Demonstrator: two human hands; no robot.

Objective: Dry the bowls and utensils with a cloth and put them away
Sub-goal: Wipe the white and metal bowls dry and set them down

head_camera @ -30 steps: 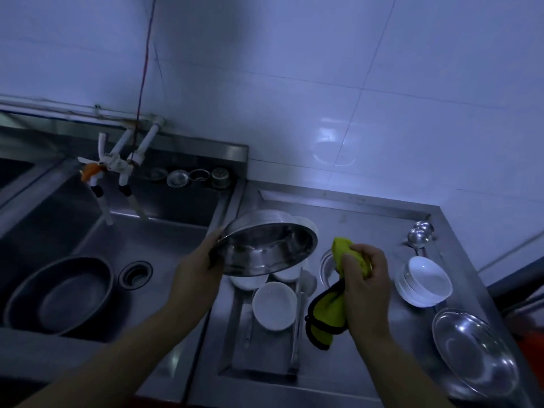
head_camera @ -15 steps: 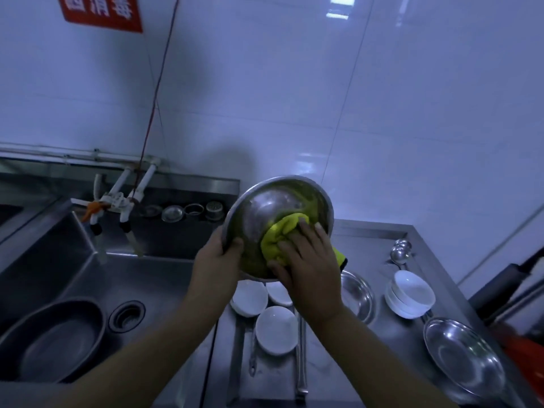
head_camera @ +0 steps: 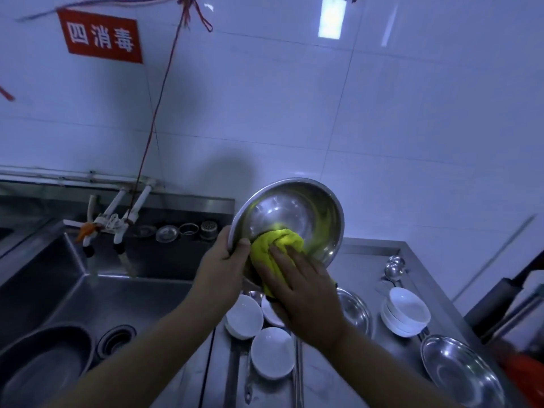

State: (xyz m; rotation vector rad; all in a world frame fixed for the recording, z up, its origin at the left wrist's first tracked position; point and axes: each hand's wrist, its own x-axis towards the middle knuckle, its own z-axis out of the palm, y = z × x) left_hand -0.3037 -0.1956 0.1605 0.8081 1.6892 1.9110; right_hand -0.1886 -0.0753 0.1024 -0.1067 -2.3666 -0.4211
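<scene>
Bowl: the steel bowl (head_camera: 290, 216) was held tilted above the counter (head_camera: 368, 254).
Left hand (head_camera: 223, 266): fingers gripped its rim.
Right hand (head_camera: 303, 290): flat fingers pressed the yellow cloth (head_camera: 276, 242) inside.
Advice: sweep round the wall, rim included.

steel bowl (head_camera: 294, 213) | tilted, held up | yellow cloth (head_camera: 273, 245) inside (bunched)

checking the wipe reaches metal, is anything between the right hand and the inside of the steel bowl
Only the yellow cloth: the right hand presses it against the inner wall of the steel bowl, which the left hand grips by the rim. Nothing else visible lies between them.
</scene>
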